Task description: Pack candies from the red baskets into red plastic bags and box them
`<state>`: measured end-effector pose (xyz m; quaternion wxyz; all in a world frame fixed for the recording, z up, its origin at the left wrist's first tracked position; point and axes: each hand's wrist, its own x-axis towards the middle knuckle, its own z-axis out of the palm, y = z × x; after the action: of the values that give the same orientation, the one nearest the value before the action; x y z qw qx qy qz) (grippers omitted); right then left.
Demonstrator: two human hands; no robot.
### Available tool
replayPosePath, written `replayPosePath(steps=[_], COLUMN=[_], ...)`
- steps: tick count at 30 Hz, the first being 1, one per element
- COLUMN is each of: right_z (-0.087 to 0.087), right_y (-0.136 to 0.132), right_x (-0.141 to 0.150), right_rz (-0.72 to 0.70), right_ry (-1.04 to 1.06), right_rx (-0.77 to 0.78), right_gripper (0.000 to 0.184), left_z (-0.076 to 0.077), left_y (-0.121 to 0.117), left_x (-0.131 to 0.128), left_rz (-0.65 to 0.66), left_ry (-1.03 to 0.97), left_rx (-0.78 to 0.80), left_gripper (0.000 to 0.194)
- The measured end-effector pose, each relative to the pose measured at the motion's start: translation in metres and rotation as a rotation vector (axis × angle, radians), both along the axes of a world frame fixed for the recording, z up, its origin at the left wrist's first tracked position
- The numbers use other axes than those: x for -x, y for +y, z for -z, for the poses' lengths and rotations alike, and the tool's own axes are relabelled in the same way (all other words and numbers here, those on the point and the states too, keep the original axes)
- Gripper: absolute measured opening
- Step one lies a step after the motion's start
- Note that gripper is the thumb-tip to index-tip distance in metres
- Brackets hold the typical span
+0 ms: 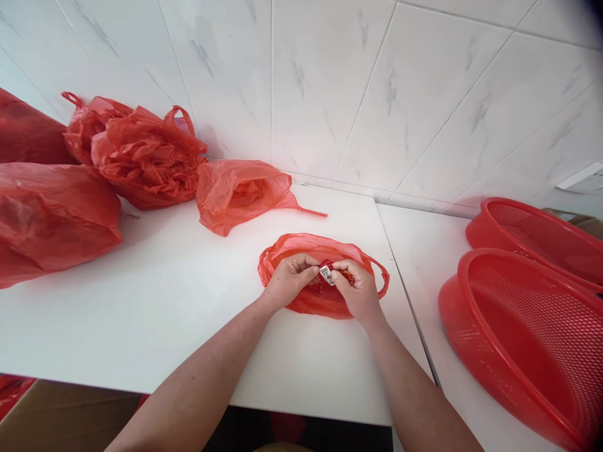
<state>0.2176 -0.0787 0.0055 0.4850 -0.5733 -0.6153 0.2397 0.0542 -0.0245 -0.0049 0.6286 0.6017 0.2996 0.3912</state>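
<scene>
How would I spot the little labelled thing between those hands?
On the white table, find the open red plastic bag beneath the left hand and right hand. They pinch a small red item. Its white label with dark writing sets it apart from the bag.

On the small dark-red packet (325,263), the dark characters of the white label (326,274) were too small to read. The bare left hand (292,277) and bare right hand (360,292) covered parts of the packet and the middle of the open red plastic bag (325,240). The left picture edge cut off two bulging red plastic bags (51,216). The right edge truncated two red perforated plastic baskets (456,314).
</scene>
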Motion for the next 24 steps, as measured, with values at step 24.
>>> replayPosePath(steps=[24], right_z=[0.005], right_y=[0.001], right_x=[0.013], right_rz=[0.026], right_ry=[-0.272], right_rx=[-0.178], right_gripper=[0.013], left_z=[-0.008], left_y=[-0.003], left_x=[0.000], left_rz=[-0.098], left_ry=[0.231], left_rx=[-0.271], left_gripper=[0.011])
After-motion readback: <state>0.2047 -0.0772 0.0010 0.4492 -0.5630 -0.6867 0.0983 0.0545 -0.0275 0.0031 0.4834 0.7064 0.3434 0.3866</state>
